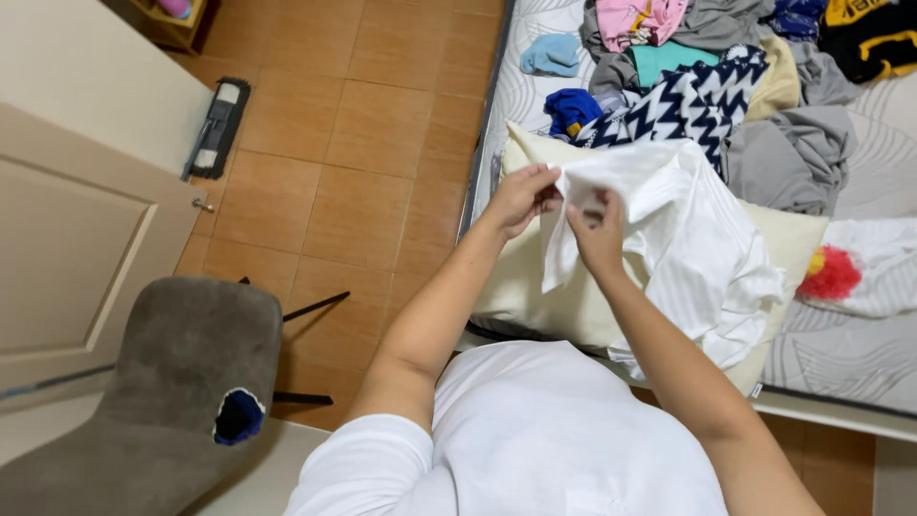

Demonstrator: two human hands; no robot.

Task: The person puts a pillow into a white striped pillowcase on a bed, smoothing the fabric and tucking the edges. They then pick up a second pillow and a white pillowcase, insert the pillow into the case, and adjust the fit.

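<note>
Both hands were up over the edge of the bed (821, 401), working 1 corner of a white cloth (688, 239). The left hand (521, 199) pinched the cloth's upper edge between thumb and fingers; the right hand (597, 234) was closed on the same edge just beside it, fingers curled into the fabric. The rest of the cloth trailed down to the right over a cream pillow (544, 296) lying at the mattress edge (its far end was bunched, so its outline could not be read). Beyond it sat a heap of mixed clothes (707, 96), with a blue-and-white zigzag piece touching the pillow's far side. Risks, as judged: the grip covered only a small stretch of edge, so the loose bulk could drag the cloth out of the fingers or pull it askew; the trailing part might snag the nearby heap and drag garments along; and the pillow, overhanging the mattress edge, could slide toward the tiled floor (353, 162) if tugged.
</note>
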